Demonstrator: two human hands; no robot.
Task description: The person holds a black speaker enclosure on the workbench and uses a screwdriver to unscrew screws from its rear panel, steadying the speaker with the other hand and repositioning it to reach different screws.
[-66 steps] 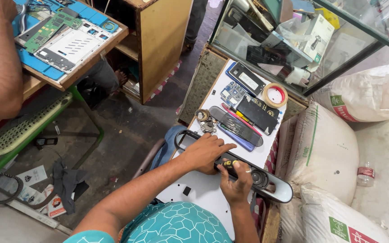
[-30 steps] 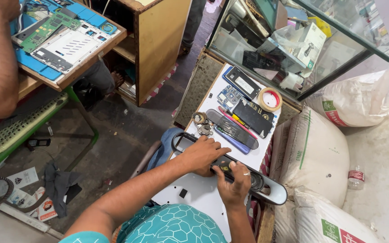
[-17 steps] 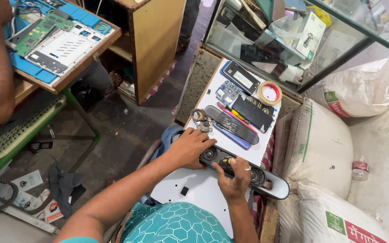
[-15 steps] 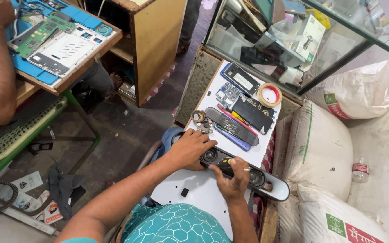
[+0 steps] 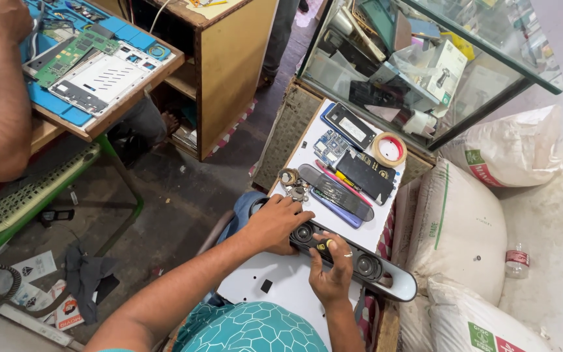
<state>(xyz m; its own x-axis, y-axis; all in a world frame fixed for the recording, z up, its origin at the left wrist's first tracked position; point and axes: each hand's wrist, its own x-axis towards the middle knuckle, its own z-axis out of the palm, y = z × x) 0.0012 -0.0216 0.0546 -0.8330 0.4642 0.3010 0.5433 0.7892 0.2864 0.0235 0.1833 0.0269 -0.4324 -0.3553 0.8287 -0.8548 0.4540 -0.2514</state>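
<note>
left hand (image 5: pixel 275 223) presses flat on the speaker (image 5: pixel 340 254) end to keep it from sliding | right hand (image 5: pixel 331 266) pinches a small yellow tool (image 5: pixel 324 245) on its middle | speaker lies across the white worktop (image 5: pixel 281 280), tape (image 5: pixel 389 149) well apart

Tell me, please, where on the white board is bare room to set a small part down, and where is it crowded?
The near end of the white board is mostly bare, between the long black speaker bar and the person's body; only a small dark square lies there. The far end is crowded: phones, a circuit board, a tape roll. Left hand and right hand cover the speaker bar.
</note>
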